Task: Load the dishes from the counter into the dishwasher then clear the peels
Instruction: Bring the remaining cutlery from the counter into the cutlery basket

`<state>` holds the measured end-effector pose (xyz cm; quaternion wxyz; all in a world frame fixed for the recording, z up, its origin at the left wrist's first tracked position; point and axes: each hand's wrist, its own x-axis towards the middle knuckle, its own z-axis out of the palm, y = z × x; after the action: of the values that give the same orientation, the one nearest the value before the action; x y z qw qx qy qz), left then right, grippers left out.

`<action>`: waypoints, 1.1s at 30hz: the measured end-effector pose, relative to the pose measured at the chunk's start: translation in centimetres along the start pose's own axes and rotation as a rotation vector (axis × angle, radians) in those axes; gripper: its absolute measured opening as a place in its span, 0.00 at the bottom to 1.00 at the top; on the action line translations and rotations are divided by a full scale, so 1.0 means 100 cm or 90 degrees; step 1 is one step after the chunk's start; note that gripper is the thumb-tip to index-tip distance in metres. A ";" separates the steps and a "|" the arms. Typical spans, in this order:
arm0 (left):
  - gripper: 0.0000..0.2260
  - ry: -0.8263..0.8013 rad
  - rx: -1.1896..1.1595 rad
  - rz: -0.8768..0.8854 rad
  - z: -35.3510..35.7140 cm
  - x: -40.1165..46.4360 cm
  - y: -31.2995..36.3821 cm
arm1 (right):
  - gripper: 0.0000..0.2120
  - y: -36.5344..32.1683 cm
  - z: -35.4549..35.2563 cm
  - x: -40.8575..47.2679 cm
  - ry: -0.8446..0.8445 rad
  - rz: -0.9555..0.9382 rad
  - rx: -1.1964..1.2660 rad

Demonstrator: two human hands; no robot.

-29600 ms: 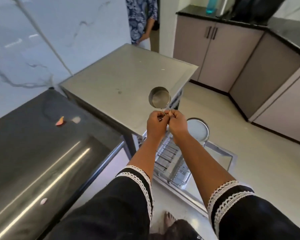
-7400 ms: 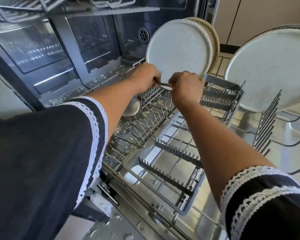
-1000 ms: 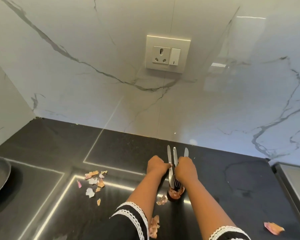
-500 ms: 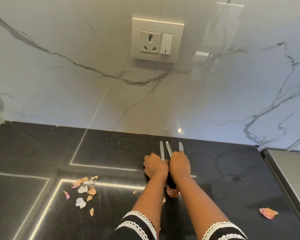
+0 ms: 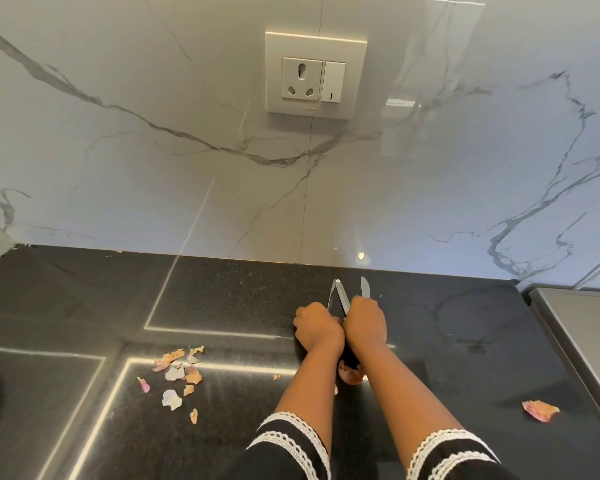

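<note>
Both hands are together over the black counter [image 5: 243, 299] near the wall. My left hand [image 5: 317, 329] and my right hand [image 5: 366, 323] grip a bunch of steel cutlery [image 5: 342, 296], whose handle ends stick up past my knuckles. Below my wrists a dark small cup with peels [image 5: 350, 374] shows partly, mostly hidden by my forearms. A scatter of onion peels [image 5: 177, 374] lies on the counter to the left. One larger peel [image 5: 539, 409] lies alone at the right.
A marble wall with a socket and switch plate [image 5: 314, 76] rises behind the counter. A steel surface [image 5: 582, 327] adjoins the counter at the right edge. A dark object's edge shows at the far left.
My view has shifted right and closer to the counter. My hands stay together on the cutlery and have lifted slightly; the pan at the far left has slid out of view.
</note>
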<state>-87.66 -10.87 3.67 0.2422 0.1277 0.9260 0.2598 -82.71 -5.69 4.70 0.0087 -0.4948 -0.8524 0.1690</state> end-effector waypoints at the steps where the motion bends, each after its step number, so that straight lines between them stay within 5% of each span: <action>1: 0.11 -0.004 0.004 0.002 0.000 0.000 -0.001 | 0.06 0.000 0.001 0.000 -0.003 0.007 0.004; 10: 0.10 -0.098 -0.110 -0.034 -0.014 0.015 -0.012 | 0.06 -0.009 -0.006 -0.006 -0.059 0.075 0.140; 33: 0.04 0.027 -0.354 0.099 -0.025 -0.060 -0.036 | 0.05 0.040 -0.048 -0.072 0.058 0.085 0.287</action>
<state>-84.22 -17.08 5.92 0.2280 0.1215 0.8115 0.5242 -74.78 -8.65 9.10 0.1461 -0.5428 -0.7572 0.3326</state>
